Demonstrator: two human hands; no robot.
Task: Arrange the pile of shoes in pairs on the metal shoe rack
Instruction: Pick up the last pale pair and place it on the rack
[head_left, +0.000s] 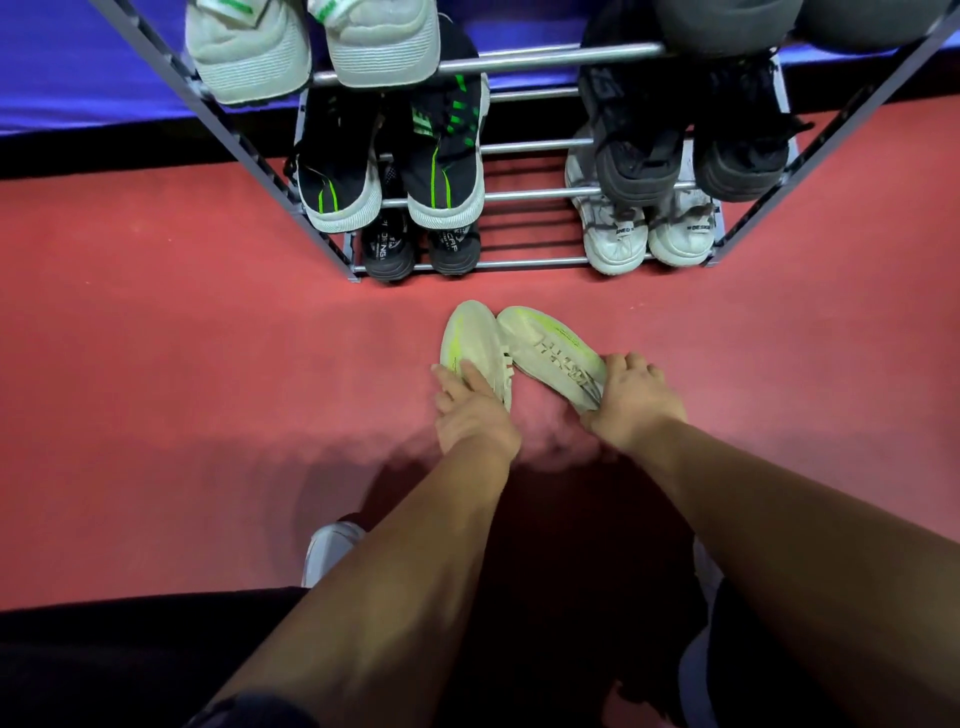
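Observation:
Two pale cream shoes with neon-yellow streaks lie on the red floor just in front of the metal shoe rack (530, 195), toes pointing at it. My left hand (470, 410) grips the heel end of the left shoe (467, 338). My right hand (631, 397) grips the heel end of the right shoe (550, 348), which is tilted onto its side. Pairs fill both sides of the rack: black shoes (418, 252) and white shoes (647, 234) at the bottom, black-and-green shoes (389, 166) and dark shoes (685, 150) above, pale green-trimmed shoes (311, 47) on top.
The middle of the rack's lower shelves shows bare bars (524, 226) between the pairs. A blue and black wall panel (78, 78) runs behind the rack. My own white shoes (330, 551) and dark clothing are at the bottom edge.

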